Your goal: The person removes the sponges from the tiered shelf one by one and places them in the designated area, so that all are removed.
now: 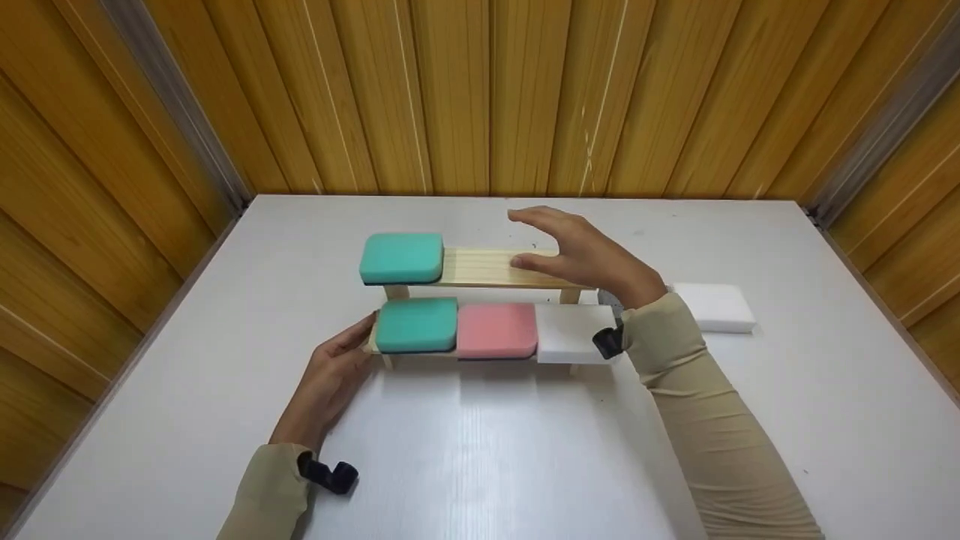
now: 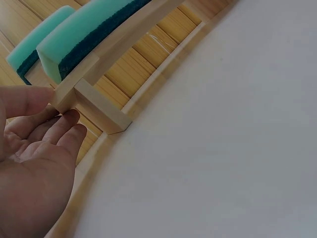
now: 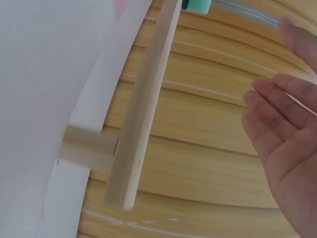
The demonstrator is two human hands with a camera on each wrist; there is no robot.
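A two-tier wooden rack (image 1: 487, 268) (image 2: 103, 110) (image 3: 141, 114) stands on the table. On its upper shelf a green sponge (image 1: 402, 257) (image 3: 199, 5) lies at the left end. The lower shelf holds, from left to right, another green sponge (image 1: 416, 325), a pink sponge (image 1: 497, 331) and a white block (image 1: 570, 334). My left hand (image 1: 330, 379) (image 2: 42, 153) pinches the left end of the lower shelf between thumb and fingers. Over the right part of the upper shelf, my right hand (image 1: 592, 255) (image 3: 292, 144) is held with fingers and thumb apart, holding nothing.
Another white block (image 1: 712, 307) lies on the white table (image 1: 465, 457), right of the rack. A grey object (image 1: 610, 300), mostly hidden by my right wrist, is beside the rack's right end. Wood-patterned walls (image 1: 480, 97) rise behind the table and at both sides.
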